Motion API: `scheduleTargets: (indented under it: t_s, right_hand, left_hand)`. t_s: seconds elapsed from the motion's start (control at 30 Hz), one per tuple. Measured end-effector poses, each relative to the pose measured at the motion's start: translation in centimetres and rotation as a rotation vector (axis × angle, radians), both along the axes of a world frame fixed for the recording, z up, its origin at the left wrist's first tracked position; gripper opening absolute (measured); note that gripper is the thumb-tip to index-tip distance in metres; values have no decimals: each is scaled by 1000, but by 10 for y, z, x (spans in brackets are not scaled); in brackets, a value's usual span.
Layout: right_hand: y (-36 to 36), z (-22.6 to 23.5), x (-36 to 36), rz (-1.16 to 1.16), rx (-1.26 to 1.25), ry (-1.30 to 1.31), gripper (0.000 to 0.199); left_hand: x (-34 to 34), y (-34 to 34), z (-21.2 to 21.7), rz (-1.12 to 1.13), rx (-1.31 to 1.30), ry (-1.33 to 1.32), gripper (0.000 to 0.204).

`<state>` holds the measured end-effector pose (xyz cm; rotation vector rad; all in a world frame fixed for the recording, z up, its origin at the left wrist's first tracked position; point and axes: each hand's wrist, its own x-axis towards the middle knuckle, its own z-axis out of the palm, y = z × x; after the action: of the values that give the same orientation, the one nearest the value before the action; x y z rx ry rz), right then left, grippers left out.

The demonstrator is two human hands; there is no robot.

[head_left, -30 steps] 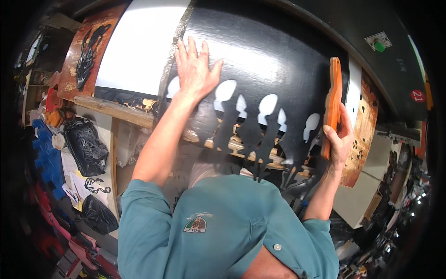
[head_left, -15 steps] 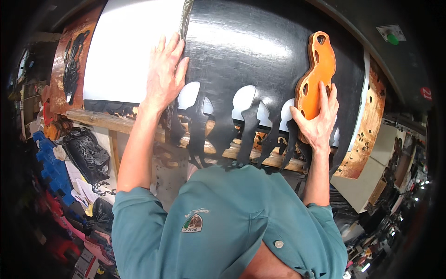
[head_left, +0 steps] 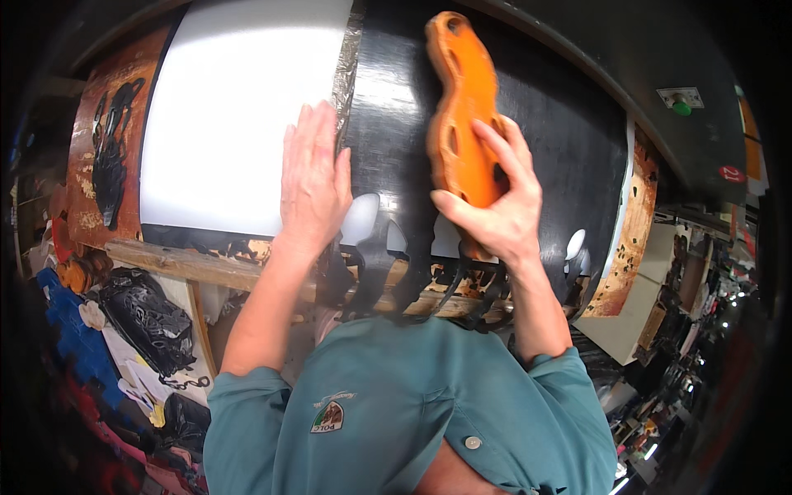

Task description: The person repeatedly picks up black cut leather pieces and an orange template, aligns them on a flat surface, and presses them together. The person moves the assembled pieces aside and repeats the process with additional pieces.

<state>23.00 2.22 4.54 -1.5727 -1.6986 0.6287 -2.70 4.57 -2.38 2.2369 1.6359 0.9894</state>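
Observation:
My right hand (head_left: 513, 210) grips an orange wavy cutting die (head_left: 466, 107) with oval holes along its sides. The thumb presses its left edge and the fingers lie over its top and right side. The die stands over a glossy black sheet (head_left: 569, 140), whose near edge is cut into hanging strips (head_left: 371, 272) between leaf-shaped gaps. Flat and with fingers stretched, my left hand (head_left: 313, 181) rests on the white board (head_left: 231, 124), beside the black sheet's crinkled left edge (head_left: 348, 66).
A wooden beam (head_left: 186, 264) runs along the table's near edge. Black cut strips (head_left: 111, 153) lie on the brown board at far left. A dark machine part with a green button (head_left: 681, 107) overhangs the right. A black plastic bag (head_left: 148, 318) sits low on the left.
My right hand has carried the orange die leftward across the black sheet, from its right side to near its middle. My left hand has come slightly nearer to me.

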Motion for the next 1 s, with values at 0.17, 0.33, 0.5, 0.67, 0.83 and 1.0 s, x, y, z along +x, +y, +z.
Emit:
scheduleTargets:
  t_s: [0.17,0.33,0.5,0.67,0.83,1.0]
  right_hand:
    - [38,-17,-61,-24,39,-176,83]
    - [47,-36,-77,-26,143,-391,83]
    - [40,-22,-37,134,-15,-207,108]
    - [11,-23,3,368,-9,-195,127]
    - [6,-56,4,294,169,-168,119]
    - [7,-57,-4,252,238,-164,125]
  left_hand:
    - [0,2,6,-13,-15,66,45]
    - [1,7,5,-18,7,71,39]
    - [-1,6,0,-47,20,93,44]
    - [-1,2,1,-98,28,91,44]
    - [1,3,1,-75,17,149,46]
    - [-3,6,-5,-82,56,188,43]
